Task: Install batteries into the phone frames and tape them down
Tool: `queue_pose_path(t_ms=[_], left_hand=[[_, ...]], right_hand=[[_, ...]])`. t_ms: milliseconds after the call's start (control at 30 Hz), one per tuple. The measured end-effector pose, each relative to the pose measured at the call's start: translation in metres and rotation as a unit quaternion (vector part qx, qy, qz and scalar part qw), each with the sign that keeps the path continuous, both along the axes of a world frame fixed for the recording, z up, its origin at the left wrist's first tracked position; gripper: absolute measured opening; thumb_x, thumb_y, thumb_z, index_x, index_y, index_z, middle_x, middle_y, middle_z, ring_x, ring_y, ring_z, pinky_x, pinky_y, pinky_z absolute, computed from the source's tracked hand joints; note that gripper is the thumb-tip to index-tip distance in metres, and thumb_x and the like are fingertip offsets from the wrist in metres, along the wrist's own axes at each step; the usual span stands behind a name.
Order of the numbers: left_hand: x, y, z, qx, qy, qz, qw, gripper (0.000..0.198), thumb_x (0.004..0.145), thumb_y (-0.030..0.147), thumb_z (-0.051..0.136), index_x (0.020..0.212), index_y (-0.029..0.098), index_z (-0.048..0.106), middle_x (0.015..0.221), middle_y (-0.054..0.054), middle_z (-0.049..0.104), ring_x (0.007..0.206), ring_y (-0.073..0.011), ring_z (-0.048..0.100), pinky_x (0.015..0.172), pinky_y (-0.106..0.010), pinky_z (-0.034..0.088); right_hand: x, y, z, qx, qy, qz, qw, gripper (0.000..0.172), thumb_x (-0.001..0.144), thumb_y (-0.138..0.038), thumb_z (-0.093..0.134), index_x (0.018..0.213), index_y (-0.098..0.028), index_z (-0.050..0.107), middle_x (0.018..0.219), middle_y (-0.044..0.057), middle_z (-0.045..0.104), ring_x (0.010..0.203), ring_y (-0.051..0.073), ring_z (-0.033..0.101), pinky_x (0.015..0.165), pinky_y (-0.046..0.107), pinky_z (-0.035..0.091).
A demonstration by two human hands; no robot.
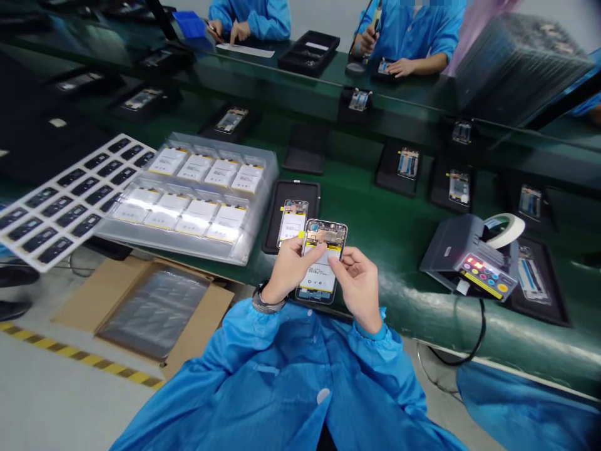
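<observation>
An opened phone (322, 279), its white battery and circuit board showing, is held up in front of my chest. My left hand (295, 266) grips its left edge, with the thumb lying over the top of the battery. On the other edge my right hand (359, 282) holds it, thumb on the battery's upper right part and fingers curled at the side. Just behind, a second opened phone (293, 222) with a battery lies in a black tray (313, 191). Left of that stands a clear plastic tray (263, 188) bearing several white batteries (248, 178).
A sheet of black stickers (59, 203) overhangs the left edge. At right sits a grey tape dispenser (457, 250) with a tape roll (509, 228). Several phone frames (408, 163) in black trays line the green bench (357, 188). Two co-workers work across it. An open carton (117, 282) lies below.
</observation>
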State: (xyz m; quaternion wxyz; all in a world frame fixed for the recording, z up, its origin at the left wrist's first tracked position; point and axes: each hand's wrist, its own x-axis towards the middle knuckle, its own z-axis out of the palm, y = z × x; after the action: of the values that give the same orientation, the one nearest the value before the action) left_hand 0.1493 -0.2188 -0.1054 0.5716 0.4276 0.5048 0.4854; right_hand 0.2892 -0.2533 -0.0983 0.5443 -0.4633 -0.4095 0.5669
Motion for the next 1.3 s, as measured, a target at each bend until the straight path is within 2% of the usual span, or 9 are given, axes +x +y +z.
queue_pose_path(t_ms=[133,267,533,767,933,1167,1300], left_hand=[[0.001,-0.001,0.003,0.034,0.046,-0.003,0.998,0.029,0.076,0.038,0.080,0.089,0.012,0.079,0.087,-0.007,0.077,0.077,-0.0212,0.069,0.068,-0.026,0.055],[0.001,-0.004,0.009,0.052,0.058,-0.001,0.997,0.029,0.078,0.037,0.078,0.091,0.011,0.079,0.087,-0.007,0.077,0.076,-0.0206,0.069,0.067,-0.026,0.055],[-0.002,-0.009,0.014,0.074,0.096,-0.010,0.993,0.024,0.079,0.036,0.077,0.084,0.012,0.079,0.079,-0.005,0.075,0.070,-0.0177,0.065,0.063,-0.024,0.052],[-0.002,-0.012,0.018,0.086,0.088,-0.024,0.992,0.024,0.078,0.035,0.077,0.085,0.013,0.080,0.080,-0.005,0.076,0.070,-0.0188,0.066,0.062,-0.024,0.052],[-0.002,-0.018,0.016,0.089,0.078,-0.037,0.992,0.026,0.083,0.037,0.074,0.091,0.013,0.080,0.085,-0.006,0.077,0.076,-0.0194,0.068,0.069,-0.025,0.055],[0.000,-0.023,0.012,0.085,0.074,-0.030,0.993,0.027,0.083,0.039,0.075,0.089,0.013,0.079,0.082,-0.006,0.075,0.073,-0.0186,0.066,0.069,-0.026,0.054],[0.001,-0.022,0.014,0.093,0.079,-0.029,0.992,0.025,0.083,0.036,0.074,0.090,0.013,0.080,0.080,-0.006,0.075,0.070,-0.0174,0.065,0.066,-0.024,0.053]], right_hand=[[-0.002,0.004,0.004,-0.013,-0.027,-0.011,1.000,0.039,0.086,-0.050,0.075,0.111,-0.023,0.063,0.084,0.001,0.075,0.067,0.018,0.068,0.060,0.028,0.056],[-0.001,0.006,0.007,0.009,-0.076,-0.017,0.997,0.034,0.090,-0.049,0.070,0.108,-0.021,0.065,0.072,-0.002,0.069,0.056,0.014,0.060,0.051,0.023,0.048],[0.001,0.001,0.010,0.039,-0.097,-0.013,0.994,0.026,0.093,-0.045,0.068,0.105,-0.022,0.066,0.078,0.000,0.071,0.061,0.014,0.062,0.058,0.024,0.051],[0.003,-0.007,0.009,0.058,-0.116,-0.023,0.991,0.022,0.095,-0.042,0.067,0.105,-0.022,0.065,0.084,0.001,0.072,0.065,0.015,0.064,0.063,0.026,0.053],[0.008,-0.012,0.011,0.062,-0.103,0.010,0.993,0.025,0.097,-0.040,0.064,0.117,-0.025,0.064,0.093,0.003,0.074,0.073,0.016,0.067,0.066,0.026,0.054],[0.011,-0.015,0.014,0.056,-0.101,0.024,0.993,0.026,0.098,-0.040,0.064,0.119,-0.026,0.064,0.095,0.003,0.074,0.077,0.017,0.069,0.067,0.027,0.056],[0.010,-0.016,0.014,0.058,-0.111,0.008,0.992,0.022,0.097,-0.038,0.064,0.115,-0.025,0.065,0.090,0.002,0.074,0.071,0.016,0.067,0.065,0.026,0.055]])
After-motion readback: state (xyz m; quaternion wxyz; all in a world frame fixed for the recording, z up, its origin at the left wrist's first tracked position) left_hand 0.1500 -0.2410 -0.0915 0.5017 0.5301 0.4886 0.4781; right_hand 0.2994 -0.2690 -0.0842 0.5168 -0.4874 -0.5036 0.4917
